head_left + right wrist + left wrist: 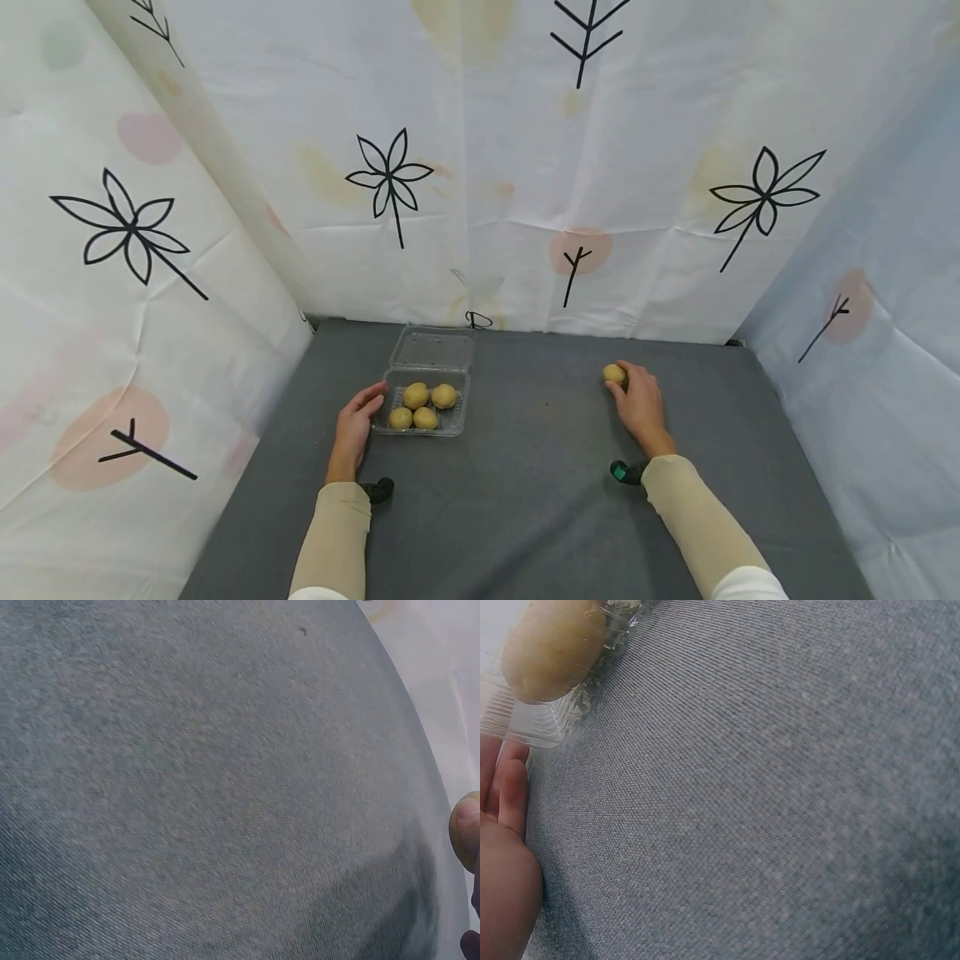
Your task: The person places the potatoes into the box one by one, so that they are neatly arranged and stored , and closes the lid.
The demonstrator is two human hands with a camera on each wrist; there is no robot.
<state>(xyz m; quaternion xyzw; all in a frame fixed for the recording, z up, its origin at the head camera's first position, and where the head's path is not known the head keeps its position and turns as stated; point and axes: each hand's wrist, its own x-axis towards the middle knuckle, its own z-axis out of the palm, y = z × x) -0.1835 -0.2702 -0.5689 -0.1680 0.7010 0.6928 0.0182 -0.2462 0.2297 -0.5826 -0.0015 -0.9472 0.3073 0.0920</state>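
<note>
A clear plastic clamshell box [457, 427] stands on the left part of the table with its lid [431, 347] laid back. Several small yellow potatoes [416, 396] lie in its base; the left wrist view shows one potato [555, 652] close up through the plastic. My left hand [354, 429] rests against the box's left side, its fingers [511, 791] fairly straight along the wall. Far to the right, my right hand [640, 404] pinches a single potato [614, 373] between thumb and fingers. Only a sliver of that potato [461, 851] and fingertips enters the right wrist view.
The grey cloth-covered table [525, 500] spans the area between both hands. White patterned curtains [517, 167] close it in at the back and both sides. A dark band with a camera sits on each wrist.
</note>
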